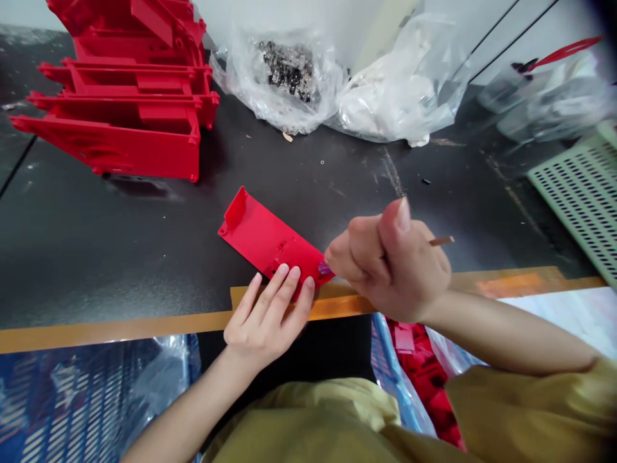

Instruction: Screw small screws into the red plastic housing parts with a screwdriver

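Observation:
A flat red plastic panel (263,235) with a raised lip at its far left end lies slanted at the table's front edge. My left hand (270,315) holds it down, fingers across its near side; the thumb is hidden. Over the panel's right end, my right hand (393,260) is closed in a fist around a thin brown stick-like tool (442,241), whose end sticks out to the right. A small purple piece (324,267) shows below that fist, against the panel; whether it belongs to the tool I cannot tell.
Red plastic housings (144,151) stand stacked at the back left. Behind are a clear bag of small black parts (289,71) and a bag of white pieces (390,96). A pale green basket (578,186) stands right. Below the edge are a blue crate (91,399) and red parts (424,373).

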Available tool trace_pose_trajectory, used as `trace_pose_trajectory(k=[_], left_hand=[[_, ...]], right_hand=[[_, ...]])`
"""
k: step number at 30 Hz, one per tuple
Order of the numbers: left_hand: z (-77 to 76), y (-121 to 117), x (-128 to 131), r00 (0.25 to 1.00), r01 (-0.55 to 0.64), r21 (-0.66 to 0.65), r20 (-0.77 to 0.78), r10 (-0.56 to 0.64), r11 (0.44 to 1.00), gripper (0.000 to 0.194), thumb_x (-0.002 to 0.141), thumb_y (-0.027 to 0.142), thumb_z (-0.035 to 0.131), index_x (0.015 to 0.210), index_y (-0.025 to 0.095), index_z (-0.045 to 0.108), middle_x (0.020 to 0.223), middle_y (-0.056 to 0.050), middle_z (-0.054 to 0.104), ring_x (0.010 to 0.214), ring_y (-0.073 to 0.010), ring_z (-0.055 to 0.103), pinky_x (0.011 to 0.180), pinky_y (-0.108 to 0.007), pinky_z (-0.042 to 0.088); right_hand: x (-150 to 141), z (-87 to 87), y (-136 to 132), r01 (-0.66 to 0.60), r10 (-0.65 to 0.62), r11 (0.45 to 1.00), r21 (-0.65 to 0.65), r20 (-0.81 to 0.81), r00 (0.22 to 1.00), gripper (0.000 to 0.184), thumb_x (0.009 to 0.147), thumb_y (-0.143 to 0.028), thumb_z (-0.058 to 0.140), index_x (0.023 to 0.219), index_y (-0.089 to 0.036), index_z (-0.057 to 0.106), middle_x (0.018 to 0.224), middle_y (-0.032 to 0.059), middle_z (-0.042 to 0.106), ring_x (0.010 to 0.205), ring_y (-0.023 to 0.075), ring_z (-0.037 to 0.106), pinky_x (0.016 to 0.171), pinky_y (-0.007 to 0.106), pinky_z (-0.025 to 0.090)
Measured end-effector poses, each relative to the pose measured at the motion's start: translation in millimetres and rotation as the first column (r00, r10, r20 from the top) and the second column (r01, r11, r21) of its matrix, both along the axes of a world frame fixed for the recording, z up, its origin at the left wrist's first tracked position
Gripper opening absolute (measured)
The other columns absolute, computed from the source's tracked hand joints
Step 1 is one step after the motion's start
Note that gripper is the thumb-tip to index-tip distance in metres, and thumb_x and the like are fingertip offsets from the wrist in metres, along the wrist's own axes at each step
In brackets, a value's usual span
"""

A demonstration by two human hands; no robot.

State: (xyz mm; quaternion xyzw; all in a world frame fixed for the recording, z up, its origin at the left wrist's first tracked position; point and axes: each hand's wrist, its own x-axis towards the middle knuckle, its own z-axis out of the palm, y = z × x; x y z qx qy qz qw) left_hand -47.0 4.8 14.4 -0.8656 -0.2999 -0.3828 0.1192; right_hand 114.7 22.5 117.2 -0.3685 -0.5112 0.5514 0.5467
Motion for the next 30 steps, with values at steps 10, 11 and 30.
trace_pose_trajectory(k=[10,11,30], left_hand=[[3.7,1.1,0.0,1.000,0.012,0.006,0.007,-0.012,1.000,0.032,0.084,0.009,0.064,0.115,0.016,0.068,0.113,-0.007,0.073,0.106,-0.0190,0.069,0.115,-0.034,0.036],[3.6,1.1,-0.1,1.000,0.013,0.005,0.005,-0.013,1.000,0.032,0.084,0.010,0.064,0.115,0.016,0.068,0.114,-0.007,0.073,0.107,-0.0191,0.069,0.115,-0.034,0.036],[-2.2,-0.6,-0.5,0.999,0.018,-0.013,0.047,-0.017,1.000,0.031,0.085,0.014,0.066,0.115,0.016,0.067,0.116,-0.008,0.072,0.112,-0.0208,0.066,0.116,-0.035,0.034]], right_hand=[[-3.6,1.8,4.6,0.056,-0.056,0.998,-0.002,-0.061,0.997,0.064,0.098,-0.046,0.043,0.046,-0.015,0.025,0.040,-0.0044,0.019,0.035,0.0052,0.018,0.038,0.026,0.015],[-3.8,1.8,4.1,0.035,-0.035,0.999,-0.002,-0.049,0.998,0.064,0.098,-0.047,0.044,0.046,-0.015,0.025,0.040,-0.0044,0.019,0.035,0.0053,0.018,0.038,0.026,0.015],[-6.8,-6.8,9.7,-0.304,0.204,0.921,0.244,0.361,0.910,0.048,0.102,-0.031,0.034,0.056,-0.019,0.031,0.050,-0.0055,0.032,0.045,0.0050,0.030,0.044,0.021,0.025]])
